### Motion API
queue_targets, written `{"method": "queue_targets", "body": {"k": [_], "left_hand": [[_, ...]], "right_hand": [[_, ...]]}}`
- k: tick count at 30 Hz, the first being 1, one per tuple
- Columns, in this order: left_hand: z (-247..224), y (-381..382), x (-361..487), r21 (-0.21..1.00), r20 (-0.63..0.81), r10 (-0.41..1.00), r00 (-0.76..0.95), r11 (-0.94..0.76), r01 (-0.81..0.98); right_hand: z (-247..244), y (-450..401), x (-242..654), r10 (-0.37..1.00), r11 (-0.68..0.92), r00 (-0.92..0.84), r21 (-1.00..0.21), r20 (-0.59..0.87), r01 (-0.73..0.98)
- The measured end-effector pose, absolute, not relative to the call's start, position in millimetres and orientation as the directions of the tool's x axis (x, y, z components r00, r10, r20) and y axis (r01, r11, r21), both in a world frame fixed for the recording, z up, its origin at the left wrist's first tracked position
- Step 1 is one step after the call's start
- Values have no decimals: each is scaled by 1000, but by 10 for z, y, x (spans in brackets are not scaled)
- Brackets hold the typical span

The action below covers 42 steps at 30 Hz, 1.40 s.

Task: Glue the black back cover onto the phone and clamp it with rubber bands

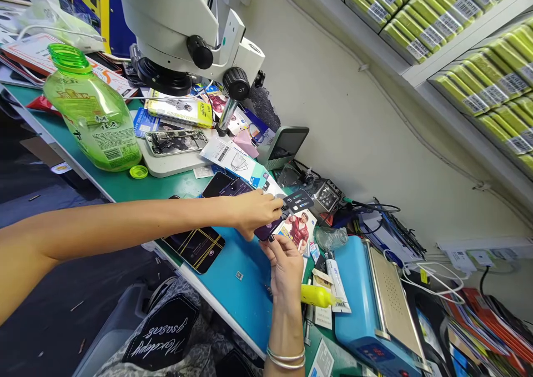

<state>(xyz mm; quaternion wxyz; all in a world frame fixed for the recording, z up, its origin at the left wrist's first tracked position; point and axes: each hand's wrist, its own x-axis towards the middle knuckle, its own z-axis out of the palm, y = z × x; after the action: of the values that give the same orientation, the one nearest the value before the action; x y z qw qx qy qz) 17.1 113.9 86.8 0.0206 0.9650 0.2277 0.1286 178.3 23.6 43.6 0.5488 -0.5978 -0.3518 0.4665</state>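
My left hand (pixel 259 210) reaches in from the left, its fingers curled together over a dark phone (pixel 267 231). Whatever its fingertips pinch is hidden. From below, my right hand (pixel 287 260), two metal bangles at its wrist, grips the phone's lower edge between thumb and fingers. A round fingerprint-like mark shows on the phone's dark screen. Just beyond my left fingertips is a black card-like piece (pixel 298 200) with small icons. Under my left forearm lie another dark phone (pixel 219 184) and a phone with yellow lines on its screen (pixel 200 248).
A microscope (pixel 166 27) overhangs an opened phone (pixel 177 142). A green bottle (pixel 94 121) stands at the left, its cap (pixel 139 171) beside it. On the blue mat (pixel 245 296) sits a small chip (pixel 239 276). A blue heated machine (pixel 358 299) and yellow tube (pixel 316 295) are at the right.
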Motion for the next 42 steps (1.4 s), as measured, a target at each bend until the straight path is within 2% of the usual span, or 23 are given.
{"method": "queue_targets", "body": {"k": [8, 10, 14, 17, 22, 28, 42], "left_hand": [[789, 1151, 173, 126, 232, 425, 875, -905, 406], [784, 1177, 151, 156, 231, 423, 876, -905, 396], [812, 1236, 93, 247, 216, 427, 878, -894, 374], [847, 1274, 53, 320, 197, 413, 889, -884, 339], [900, 1307, 14, 398, 164, 377, 912, -871, 288], [937, 1282, -13, 508, 158, 382, 911, -822, 257], [897, 1249, 15, 450, 148, 364, 920, -853, 265]], "right_hand": [[438, 241, 1800, 965, -176, 187, -983, -182, -45], [432, 227, 1799, 975, -125, 184, -992, -124, -5], [475, 168, 1785, 969, 77, 225, -992, 97, 96], [533, 115, 1774, 959, 182, 186, -967, 215, 177], [579, 81, 1763, 935, 269, 153, -921, 319, 280], [586, 79, 1730, 914, 311, 153, -890, 376, 333], [573, 63, 1608, 874, 352, 166, -830, 457, 432]]}}
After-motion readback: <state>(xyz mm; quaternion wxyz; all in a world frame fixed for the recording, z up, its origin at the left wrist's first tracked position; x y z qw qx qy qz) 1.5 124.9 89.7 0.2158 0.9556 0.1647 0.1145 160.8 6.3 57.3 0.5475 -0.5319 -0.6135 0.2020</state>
